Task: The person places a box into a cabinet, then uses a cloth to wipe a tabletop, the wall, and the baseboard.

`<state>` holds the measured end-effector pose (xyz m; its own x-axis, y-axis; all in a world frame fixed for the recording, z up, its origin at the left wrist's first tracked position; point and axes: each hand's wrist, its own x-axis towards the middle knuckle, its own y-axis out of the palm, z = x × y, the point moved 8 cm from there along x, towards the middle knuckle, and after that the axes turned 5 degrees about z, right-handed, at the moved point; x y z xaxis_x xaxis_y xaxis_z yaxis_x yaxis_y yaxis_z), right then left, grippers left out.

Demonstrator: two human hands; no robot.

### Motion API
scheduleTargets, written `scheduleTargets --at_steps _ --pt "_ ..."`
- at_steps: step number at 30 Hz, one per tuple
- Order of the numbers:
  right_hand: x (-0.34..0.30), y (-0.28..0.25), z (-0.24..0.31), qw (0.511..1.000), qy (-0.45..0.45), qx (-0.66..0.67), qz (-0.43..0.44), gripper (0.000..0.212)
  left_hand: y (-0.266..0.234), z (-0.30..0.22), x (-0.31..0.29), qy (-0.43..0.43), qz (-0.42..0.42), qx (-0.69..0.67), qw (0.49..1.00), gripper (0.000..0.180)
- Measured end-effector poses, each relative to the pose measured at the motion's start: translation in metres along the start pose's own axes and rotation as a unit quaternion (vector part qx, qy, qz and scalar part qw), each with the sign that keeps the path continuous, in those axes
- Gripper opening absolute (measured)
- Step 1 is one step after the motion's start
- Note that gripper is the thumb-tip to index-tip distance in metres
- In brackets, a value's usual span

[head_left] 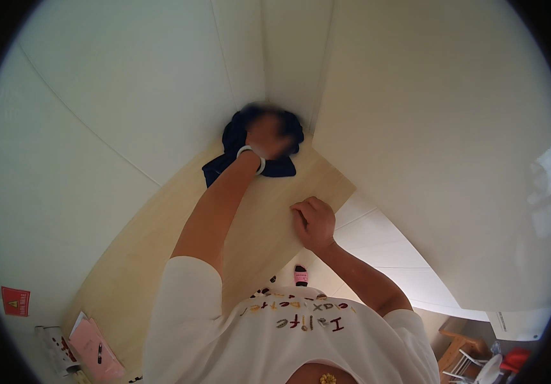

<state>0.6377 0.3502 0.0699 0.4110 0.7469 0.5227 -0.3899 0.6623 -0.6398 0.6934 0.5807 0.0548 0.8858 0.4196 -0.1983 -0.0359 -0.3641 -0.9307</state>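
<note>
A crumpled dark blue cloth (282, 168) lies at the far end of a light wooden tabletop (250, 221), bunched in the corner where the pale walls meet. My left hand (269, 134) reaches out onto it, and the cloth spreads out around the hand. Motion blur smears those fingers, so I cannot make out whether they grip the fabric. A white band circles the left wrist. Closer to me, by the table's right edge, my right hand (314, 223) is curled into a loose fist. Nothing shows in it, and it is apart from the cloth.
Pale walls (128, 89) rise along the left and far side; a large pale panel (442, 141) stands at the right. On the table's near left lie a pink folder (95, 349) and a pen (100, 353). A wooden stool (458, 342) stands low at the right.
</note>
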Motion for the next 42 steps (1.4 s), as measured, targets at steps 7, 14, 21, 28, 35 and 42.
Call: scheduleTargets --at_steps 7,14,21,28,35,42 --pt "0.003 0.004 -0.001 1.000 0.010 0.019 -0.009 0.008 0.018 0.007 0.041 -0.080 -0.040 0.027 0.996 0.075" --pt "0.000 -0.002 0.000 0.996 -0.020 0.051 -0.077 0.006 0.054 -0.061 0.009 0.041 -0.052 0.061 0.996 0.082" --pt "-0.013 -0.002 -0.007 0.992 -0.037 0.075 -0.094 0.004 0.057 -0.118 -0.046 0.195 -0.076 0.014 0.978 0.051" --pt "-0.055 -0.005 -0.005 0.956 0.061 0.288 0.000 0.007 0.028 -0.072 -0.076 0.149 -0.068 -0.281 0.946 0.040" --pt "-0.054 -0.014 0.002 0.953 0.054 0.296 0.047 0.011 -0.010 -0.009 -0.115 0.087 0.107 -0.852 0.505 0.036" --pt "-0.022 -0.013 -0.006 0.978 0.024 0.205 0.000 0.007 -0.003 0.116 -0.146 -0.151 -0.191 -0.320 0.915 0.057"
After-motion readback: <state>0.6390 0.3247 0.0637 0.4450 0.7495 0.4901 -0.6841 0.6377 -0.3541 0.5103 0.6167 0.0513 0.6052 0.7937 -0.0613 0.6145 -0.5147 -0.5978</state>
